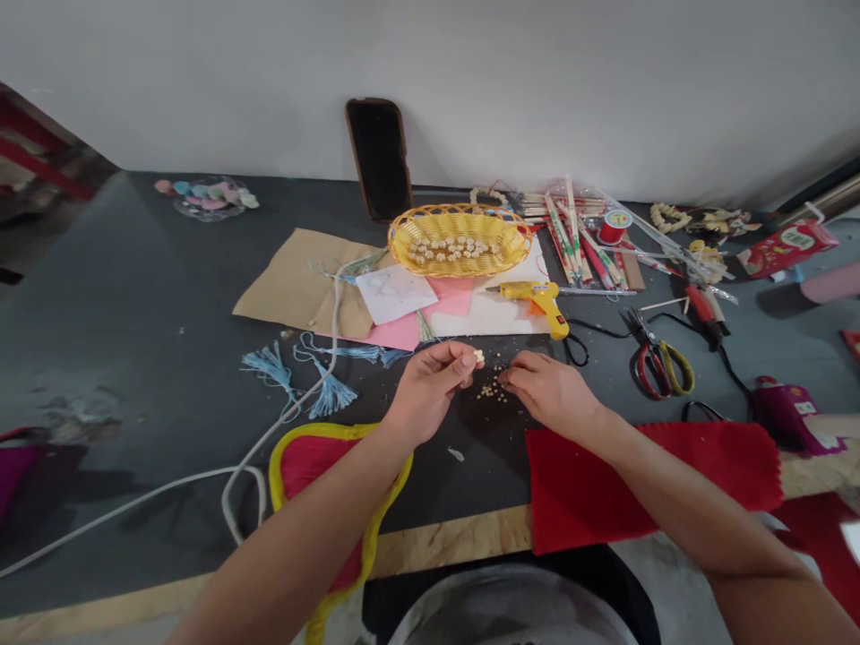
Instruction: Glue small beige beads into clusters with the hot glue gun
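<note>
- So, head view, the only one: left hand (428, 392) pinches a small pale bit (478, 356) between thumb and fingertips, a narrow grip, held above the dark table top (148, 296).
- Right hand (551, 392) curls low over a scatter of pale bits (494, 385), close beside it, fingers narrowed. Cannot tell whether it holds anything, as the fingertips are turned away.
- Done so far, by how things lie: a yellow woven basket (463, 215) holds a loose heap of pale bits (450, 251), sitting on pale paper sheets.
- Left out: the scatter lies on the table between the hands, well short of the basket.
- Nearby: a yellow glue gun (537, 300) rests untouched on white paper, just past the hands. Blue tassels (272, 369) and white cord (269, 430) lie to the left; red-handled scissors (662, 372) lie to the right, with red felt (645, 484) nearer the person.
- Hard to make out: the bits are too small to tell their exact kind. Much of the heap is lost in glare and low detail. The far right clutter is jumbled, and the dark slab (380, 159) against the wall is unclear.
</note>
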A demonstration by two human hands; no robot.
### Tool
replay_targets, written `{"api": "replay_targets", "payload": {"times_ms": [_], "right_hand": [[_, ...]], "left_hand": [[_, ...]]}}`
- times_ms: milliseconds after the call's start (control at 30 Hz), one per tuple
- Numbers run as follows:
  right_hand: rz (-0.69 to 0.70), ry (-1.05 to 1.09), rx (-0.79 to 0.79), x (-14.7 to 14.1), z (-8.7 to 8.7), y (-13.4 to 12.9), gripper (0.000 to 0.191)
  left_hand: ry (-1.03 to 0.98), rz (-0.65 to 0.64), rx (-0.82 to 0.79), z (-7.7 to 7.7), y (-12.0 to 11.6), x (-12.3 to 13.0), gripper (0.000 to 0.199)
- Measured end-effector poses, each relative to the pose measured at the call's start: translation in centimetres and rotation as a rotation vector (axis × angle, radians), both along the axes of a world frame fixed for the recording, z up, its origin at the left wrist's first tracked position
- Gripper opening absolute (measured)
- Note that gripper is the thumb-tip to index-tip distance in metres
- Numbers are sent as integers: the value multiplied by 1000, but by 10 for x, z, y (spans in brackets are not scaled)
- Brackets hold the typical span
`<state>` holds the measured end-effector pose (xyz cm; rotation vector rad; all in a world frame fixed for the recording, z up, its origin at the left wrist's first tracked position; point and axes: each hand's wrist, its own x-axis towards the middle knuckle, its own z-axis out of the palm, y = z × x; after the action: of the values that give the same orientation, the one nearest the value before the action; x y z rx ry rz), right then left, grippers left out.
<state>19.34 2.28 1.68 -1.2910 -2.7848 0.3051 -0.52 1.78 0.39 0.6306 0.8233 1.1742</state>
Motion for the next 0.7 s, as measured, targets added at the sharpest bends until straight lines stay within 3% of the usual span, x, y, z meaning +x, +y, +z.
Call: {"api": "replay_targets", "payload": {"times_ms": [533,700], "right_hand": [[31,-75,18,-7,3,1,17],[68,106,112,-2,-2,0,15]], "left_hand": [[13,-5,-14,1,0,0,21],[22,-19,-25,2,-1,1,22]]}}
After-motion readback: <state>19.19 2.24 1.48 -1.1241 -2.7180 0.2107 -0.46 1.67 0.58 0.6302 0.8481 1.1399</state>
